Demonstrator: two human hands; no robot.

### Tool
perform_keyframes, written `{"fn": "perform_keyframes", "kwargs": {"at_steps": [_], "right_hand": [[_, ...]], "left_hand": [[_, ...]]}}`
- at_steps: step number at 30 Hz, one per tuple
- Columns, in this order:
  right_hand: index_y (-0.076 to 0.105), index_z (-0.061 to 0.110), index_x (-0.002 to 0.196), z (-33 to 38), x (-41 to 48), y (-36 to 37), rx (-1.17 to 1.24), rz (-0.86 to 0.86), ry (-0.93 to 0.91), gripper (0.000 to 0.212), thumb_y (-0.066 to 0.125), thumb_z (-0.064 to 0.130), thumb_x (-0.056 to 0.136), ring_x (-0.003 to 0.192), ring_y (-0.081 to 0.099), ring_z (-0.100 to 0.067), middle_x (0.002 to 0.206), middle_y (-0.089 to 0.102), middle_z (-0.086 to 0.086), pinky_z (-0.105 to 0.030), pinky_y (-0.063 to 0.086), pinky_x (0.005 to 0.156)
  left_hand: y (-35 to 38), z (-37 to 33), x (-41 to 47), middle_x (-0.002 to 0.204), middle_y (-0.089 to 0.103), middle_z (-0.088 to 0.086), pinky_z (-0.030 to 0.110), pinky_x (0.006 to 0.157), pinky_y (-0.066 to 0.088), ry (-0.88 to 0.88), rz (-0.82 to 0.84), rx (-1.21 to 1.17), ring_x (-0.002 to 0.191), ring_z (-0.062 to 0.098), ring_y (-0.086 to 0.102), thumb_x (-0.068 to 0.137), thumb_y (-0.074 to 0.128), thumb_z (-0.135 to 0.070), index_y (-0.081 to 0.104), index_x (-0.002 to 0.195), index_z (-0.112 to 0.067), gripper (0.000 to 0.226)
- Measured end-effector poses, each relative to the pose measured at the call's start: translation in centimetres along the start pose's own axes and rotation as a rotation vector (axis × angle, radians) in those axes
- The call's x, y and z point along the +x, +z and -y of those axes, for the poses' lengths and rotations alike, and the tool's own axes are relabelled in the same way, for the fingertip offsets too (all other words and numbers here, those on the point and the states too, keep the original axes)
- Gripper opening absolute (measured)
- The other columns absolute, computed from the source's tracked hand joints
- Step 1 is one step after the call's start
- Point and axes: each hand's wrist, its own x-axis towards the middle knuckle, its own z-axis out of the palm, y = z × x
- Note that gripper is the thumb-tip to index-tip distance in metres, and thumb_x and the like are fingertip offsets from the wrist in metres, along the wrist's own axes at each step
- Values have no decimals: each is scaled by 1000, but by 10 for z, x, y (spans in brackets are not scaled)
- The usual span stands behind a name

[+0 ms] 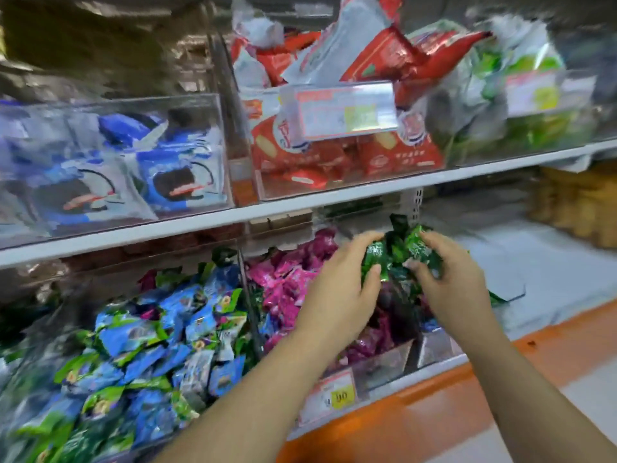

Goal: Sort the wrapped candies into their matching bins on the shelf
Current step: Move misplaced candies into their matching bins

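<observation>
Both of my hands hold a bunch of green wrapped candies point(399, 252) above the clear bin of pink candies point(287, 285) on the lower shelf. My left hand point(340, 292) grips the bunch from the left, fingers curled round the wrappers. My right hand point(450, 279) grips it from the right. Left of the pink bin, behind a clear divider, lies a bin of mixed blue and green candies point(150, 345). How many green candies I hold is hidden by my fingers.
The upper shelf carries clear bins of blue-and-white packs point(110, 168), red packs point(334, 152) and green-and-white packs point(521, 95), with price tags point(344, 111) on the fronts. A yellow price label point(334, 396) hangs on the lower shelf edge. Orange floor trim point(400, 419) runs below.
</observation>
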Motion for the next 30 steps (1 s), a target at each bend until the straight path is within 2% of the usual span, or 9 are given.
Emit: {"fn": "perform_keyframes", "kwargs": {"at_steps": [2,4,9,12,14,18,22,26,30], "right_hand": [[47,11,137,-19,4,-1,-49,174,51,47,58,10,92,137,33,-18,148,38,-6,-12,19,101],[47,14,138,-31,4,-2,-14,255,58,45,54,9,94,139,29,-15,150,34,-3,-6,14,97],[58,16,128,-42,6,-10,119,104,95,37,54,4,92,121,41,-4,137,51,0,-3,22,89],[58,19,127,-43,4,-11,134,121,131,36,54,8,93,111,40,2,133,54,4,-3,24,84],[58,22,127,-40,3,-11,122,129,126,35,54,11,94,111,41,2,132,54,6,-3,24,82],[62,22,121,-24,1,-9,155,75,86,31,55,11,93,90,50,6,116,61,9,0,35,73],[67,19,110,12,-6,1,199,95,-32,25,58,8,90,80,57,8,87,58,23,-10,48,74],[68,26,100,57,-19,23,277,192,-145,20,60,11,89,80,59,6,82,60,26,-11,48,69],[71,18,99,107,-39,53,328,307,-254,17,61,10,88,82,59,1,80,60,25,-15,48,71]], "left_hand": [[15,-5,19,131,53,-3,27,84,41,37,11,19,104,20,54,99,45,-24,35,139,-36,43],[27,-7,36,137,49,-1,35,95,42,51,21,30,113,21,52,99,45,-23,34,140,-34,44],[52,-5,70,142,42,3,49,106,33,-1,151,192,118,27,52,100,42,-25,29,144,-32,47],[56,0,82,154,26,1,55,110,21,-94,345,378,136,28,35,100,40,-35,26,147,-35,48],[52,1,83,155,25,0,55,110,20,-94,373,407,139,27,29,100,39,-38,31,145,-36,45],[30,1,62,145,37,-12,52,113,14,-43,293,377,134,16,34,100,39,-36,43,138,-36,38],[-5,7,24,135,46,-18,45,115,6,-16,169,362,126,8,42,100,39,-34,49,129,-39,32],[-47,25,-21,123,53,-21,39,116,3,-42,57,374,118,4,48,98,43,-34,55,122,-39,28],[-94,53,-72,112,59,-20,41,116,11,-75,-40,430,106,5,56,95,51,-28,61,114,-36,23]]}}
